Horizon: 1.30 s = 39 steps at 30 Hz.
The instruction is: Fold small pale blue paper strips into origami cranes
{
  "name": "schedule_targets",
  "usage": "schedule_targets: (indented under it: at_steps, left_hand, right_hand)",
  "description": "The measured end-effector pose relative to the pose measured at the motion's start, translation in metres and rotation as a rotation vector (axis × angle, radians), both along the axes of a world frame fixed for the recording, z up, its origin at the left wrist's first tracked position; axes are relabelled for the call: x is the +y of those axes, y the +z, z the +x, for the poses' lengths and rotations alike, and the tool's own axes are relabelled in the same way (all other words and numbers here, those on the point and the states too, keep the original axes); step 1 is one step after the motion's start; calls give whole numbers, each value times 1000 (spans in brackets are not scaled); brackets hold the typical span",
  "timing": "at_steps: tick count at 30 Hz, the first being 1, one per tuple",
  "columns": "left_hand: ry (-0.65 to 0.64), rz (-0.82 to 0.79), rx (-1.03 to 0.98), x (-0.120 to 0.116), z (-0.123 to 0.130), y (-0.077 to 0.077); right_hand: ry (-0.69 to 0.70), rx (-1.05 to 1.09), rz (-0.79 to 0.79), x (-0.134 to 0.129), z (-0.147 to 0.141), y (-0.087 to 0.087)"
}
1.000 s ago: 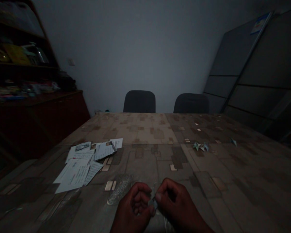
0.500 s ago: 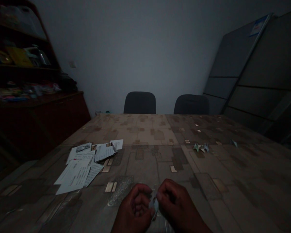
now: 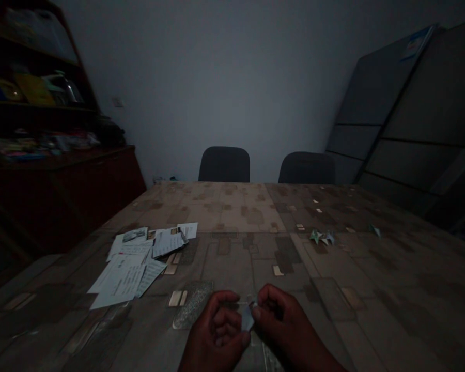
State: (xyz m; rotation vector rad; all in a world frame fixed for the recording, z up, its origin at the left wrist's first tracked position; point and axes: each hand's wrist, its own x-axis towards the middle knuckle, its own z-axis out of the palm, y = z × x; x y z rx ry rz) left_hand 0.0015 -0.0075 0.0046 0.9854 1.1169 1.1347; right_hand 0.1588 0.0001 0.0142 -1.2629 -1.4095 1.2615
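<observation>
Pale paper point(image 3: 247, 319), seemingly part-folded, was pinched by the right hand point(image 3: 281, 321), touched by the half-curled left hand point(image 3: 216, 333), grip unclear; right of the sheet pile point(image 3: 118, 281), folded pieces point(image 3: 322, 237) were seemingly finished.

Dim interior under weak, cool light, its source outside the frame. The wall point(image 3: 232, 77) is palest near its centre and darkens toward the upper corners. Deep shadow fills the shelves point(image 3: 62, 106) at left, where the contents point(image 3: 39, 90) blur together. The counter point(image 3: 225, 274) bears streaks of glare at its near left; the papers point(image 3: 120, 279) stand out pale, their print illegible. The fingers point(image 3: 222, 296) appear underexposed, the small pale piece point(image 3: 248, 319) between them soft in detail. Wide-angle distortion tilts shelves and right-hand panels point(image 3: 414, 113) outward.
</observation>
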Motion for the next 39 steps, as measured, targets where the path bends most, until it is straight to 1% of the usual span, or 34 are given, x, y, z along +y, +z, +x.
schedule_targets:
  at_steps: [5,8,11,15,20,22,26,28,30,32,33,35,37,38,39]
  left_hand:
    - [-71,18,31,1,-3,-7]
    - [-123,-2,-30,2,-3,-10]
    - [-159,-54,-130,4,-4,-10]
    - [-233,-68,-163,8,-6,-9]
    - [-222,-108,-189,8,-6,-7]
    - [-197,-114,-151,7,-5,-4]
    - [-169,-73,55,5,-1,0]
    - [-186,-35,140,4,-1,-2]
    - [-223,3,213,4,-4,-5]
    - [-269,99,368,5,-11,-7]
    - [-294,200,497,6,-16,-8]
    - [-313,486,791,9,-24,-11]
    - [-399,816,933,11,-28,-14]
    - [-411,941,984,11,-29,-17]
    - [-378,987,1053,10,-28,-19]
  right_hand:
    - [74,92,-45,-1,2,0]
    - [93,181,-91,0,3,-2]
    - [66,169,-127,3,5,-1]
    - [35,146,-140,4,9,4]
    - [21,109,-128,1,7,6]
    - [29,88,-114,0,5,5]
    - [61,25,-91,-1,2,6]
    - [56,-81,-34,-1,2,8]
    - [34,-262,71,0,5,10]
    - [19,-424,152,2,8,10]
    - [15,-481,168,3,9,11]
    - [12,-561,169,4,11,10]
    - [10,-621,172,4,10,10]
    - [9,-642,175,4,10,10]
    - [12,-656,178,3,9,9]
